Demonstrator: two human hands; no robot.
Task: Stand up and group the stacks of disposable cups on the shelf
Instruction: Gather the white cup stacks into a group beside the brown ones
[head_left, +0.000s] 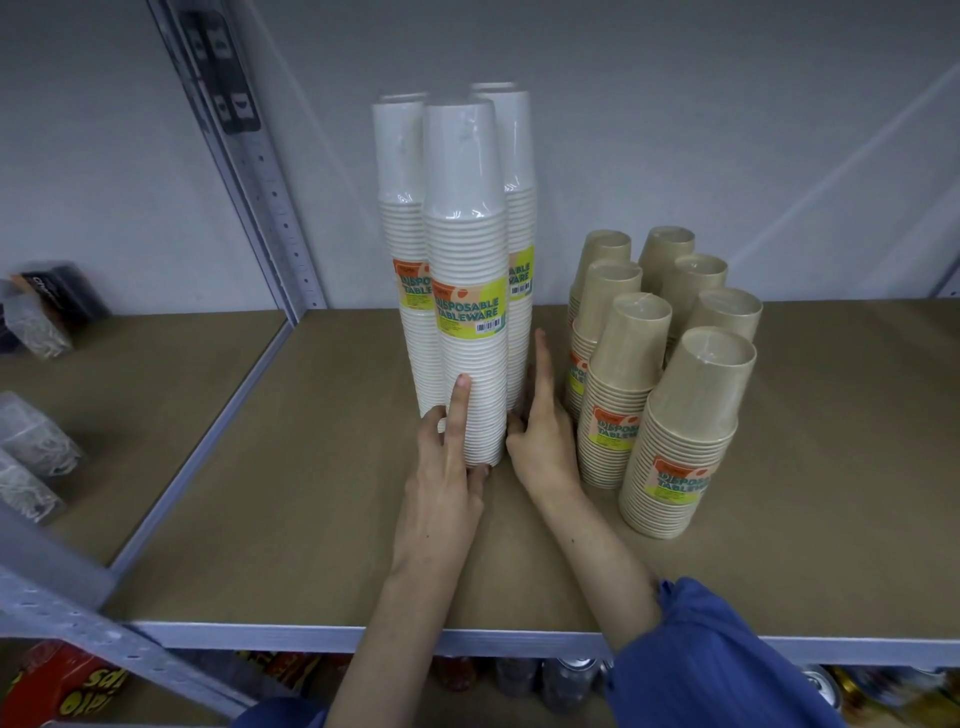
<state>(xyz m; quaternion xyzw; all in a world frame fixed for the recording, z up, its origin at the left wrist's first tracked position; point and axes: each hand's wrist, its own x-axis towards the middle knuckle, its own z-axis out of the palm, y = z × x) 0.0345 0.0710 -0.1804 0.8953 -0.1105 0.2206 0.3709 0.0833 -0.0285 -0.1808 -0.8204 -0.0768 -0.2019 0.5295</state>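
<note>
Three tall wrapped stacks of white cups stand upright together on the brown shelf board (322, 519). The front white stack (470, 270) has my left hand (449, 467) against its base, index finger pressed up the front and thumb on its left side. My right hand (543, 426) lies flat with fingers straight against the right side of the white stacks, between them and the brown cups. Several shorter stacks of brown cups (685, 431) stand upright in a tight group to the right. Neither hand closes around a stack.
A grey perforated upright post (270, 208) stands left of the cups. Clear boxes of small items (36, 441) sit on the neighbouring shelf at left. Cans and red packs (566, 680) fill the shelf below. The grey wall lies close behind.
</note>
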